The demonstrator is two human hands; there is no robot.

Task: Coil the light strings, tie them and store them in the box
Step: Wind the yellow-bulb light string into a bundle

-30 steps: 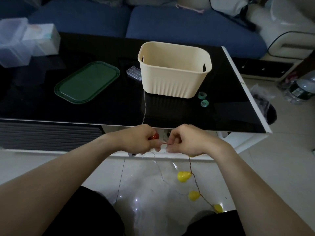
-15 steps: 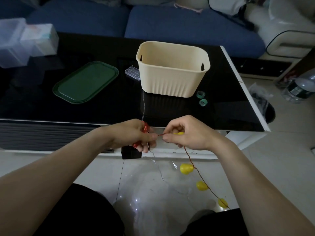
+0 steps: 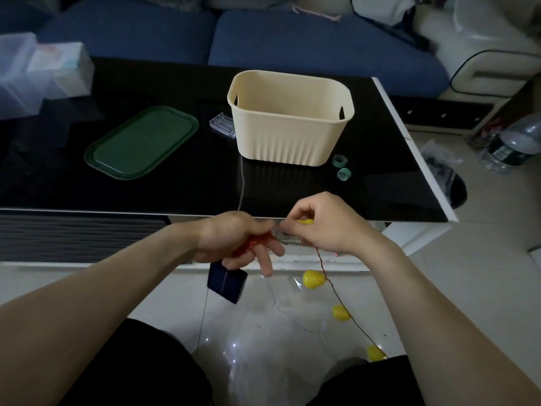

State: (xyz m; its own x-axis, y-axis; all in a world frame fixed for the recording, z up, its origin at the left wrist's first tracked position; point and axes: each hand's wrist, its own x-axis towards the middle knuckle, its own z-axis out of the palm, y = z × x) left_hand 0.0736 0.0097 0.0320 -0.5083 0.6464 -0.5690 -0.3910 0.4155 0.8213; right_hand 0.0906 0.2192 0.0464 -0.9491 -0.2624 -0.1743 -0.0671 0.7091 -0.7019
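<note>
Head view: one black surface (image 3: 87,189) lies before me, carrying one cream box (image 3: 289,133), one green lid (image 3: 140,143), one clear plastic case (image 3: 222,129) and two small green tape rolls (image 3: 341,167). My left hand (image 3: 234,241) grips a coiled bundle of the red light string (image 3: 323,268), and one dark blue battery pack (image 3: 227,284) hangs under it. My right hand (image 3: 325,224) pinches the wire beside one yellow bulb (image 3: 304,221); three more yellow bulbs (image 3: 313,279) dangle along the wire towards the floor. Since half a second ago my left fingers have spread lower, the battery pack has swung into plain sight, and my right hand has edged closer.
</note>
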